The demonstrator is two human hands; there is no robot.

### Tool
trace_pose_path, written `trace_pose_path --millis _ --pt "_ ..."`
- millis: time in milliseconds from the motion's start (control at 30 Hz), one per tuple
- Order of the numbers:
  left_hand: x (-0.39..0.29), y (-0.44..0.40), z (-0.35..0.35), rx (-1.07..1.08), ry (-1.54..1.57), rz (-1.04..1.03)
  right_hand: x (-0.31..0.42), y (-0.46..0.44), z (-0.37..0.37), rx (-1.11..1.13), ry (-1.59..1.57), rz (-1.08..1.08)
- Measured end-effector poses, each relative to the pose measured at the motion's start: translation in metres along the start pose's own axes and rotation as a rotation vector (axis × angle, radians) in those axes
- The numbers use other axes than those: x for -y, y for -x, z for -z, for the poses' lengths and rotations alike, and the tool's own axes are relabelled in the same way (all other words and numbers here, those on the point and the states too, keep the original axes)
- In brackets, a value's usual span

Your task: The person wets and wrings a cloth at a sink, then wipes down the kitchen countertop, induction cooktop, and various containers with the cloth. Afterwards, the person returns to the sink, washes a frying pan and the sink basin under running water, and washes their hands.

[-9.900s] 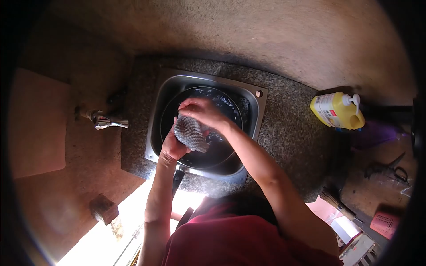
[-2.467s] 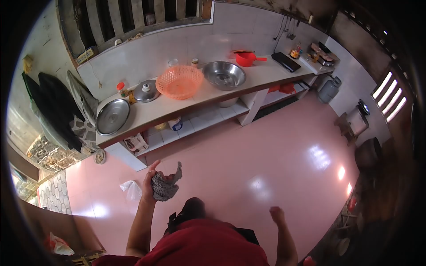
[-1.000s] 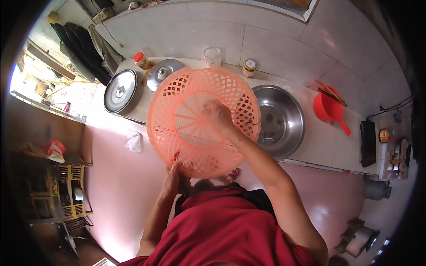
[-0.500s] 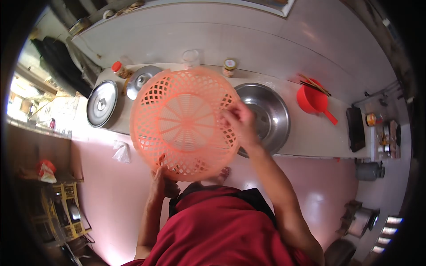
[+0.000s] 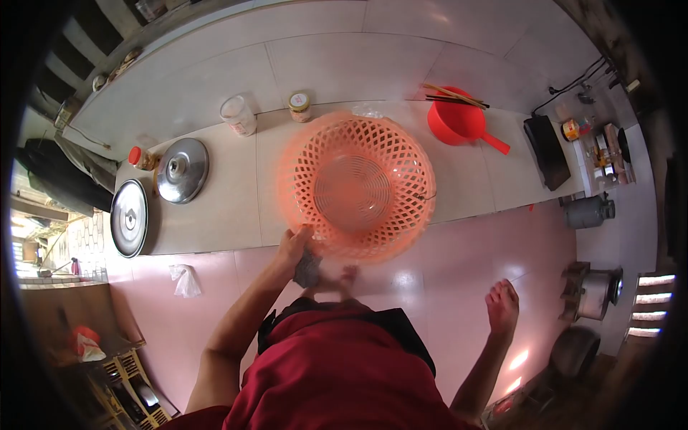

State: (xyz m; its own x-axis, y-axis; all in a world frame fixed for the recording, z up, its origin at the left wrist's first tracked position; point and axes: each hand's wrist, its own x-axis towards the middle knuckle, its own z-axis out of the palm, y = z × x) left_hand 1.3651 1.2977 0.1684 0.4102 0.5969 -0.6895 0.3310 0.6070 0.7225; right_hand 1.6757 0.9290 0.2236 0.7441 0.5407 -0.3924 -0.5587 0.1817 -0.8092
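An orange plastic basket [image 5: 351, 190] with latticed sides is over the counter, slightly blurred. My left hand [image 5: 295, 244] grips its lower left rim, fingers closed, and a dark grey knitted cloth [image 5: 307, 269] hangs beneath that same hand. Well to the right, over the floor, my right hand [image 5: 503, 307] is away from the basket, its fingers loosely bent and partly apart, holding nothing. The metal basin does not show; the basket covers the spot between the small jar [image 5: 299, 106] and the red dipper [image 5: 455, 123].
Two metal lids [image 5: 183, 170] [image 5: 130, 218], a red-capped jar [image 5: 142, 158] and a clear cup [image 5: 238, 117] stand on the counter [image 5: 236, 208]. Sticks lie across the dipper. A black flat object [image 5: 547, 153] is farther right. A white plastic bag [image 5: 185, 280] lies on the pink floor.
The basket has moved right relative to the counter, from beside the metal basin to over its place. My right hand has left the basket and swung out right. The grey cloth now shows under my left hand.
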Motion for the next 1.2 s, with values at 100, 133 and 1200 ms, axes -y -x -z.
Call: trace_pose_path --millis 100,133,1200 --pt "0.007 -0.024 -0.022 0.015 0.212 -0.044 0.007 0.031 0.051 -0.189 -0.016 0.036" --pt "0.006 -0.028 -0.027 -0.001 0.194 -0.031 0.005 0.038 0.064 -0.241 -0.033 0.041" --pt "0.0 0.02 -0.124 0.424 0.656 0.007 -0.094 -0.022 -0.13 0.763 0.602 -0.179"
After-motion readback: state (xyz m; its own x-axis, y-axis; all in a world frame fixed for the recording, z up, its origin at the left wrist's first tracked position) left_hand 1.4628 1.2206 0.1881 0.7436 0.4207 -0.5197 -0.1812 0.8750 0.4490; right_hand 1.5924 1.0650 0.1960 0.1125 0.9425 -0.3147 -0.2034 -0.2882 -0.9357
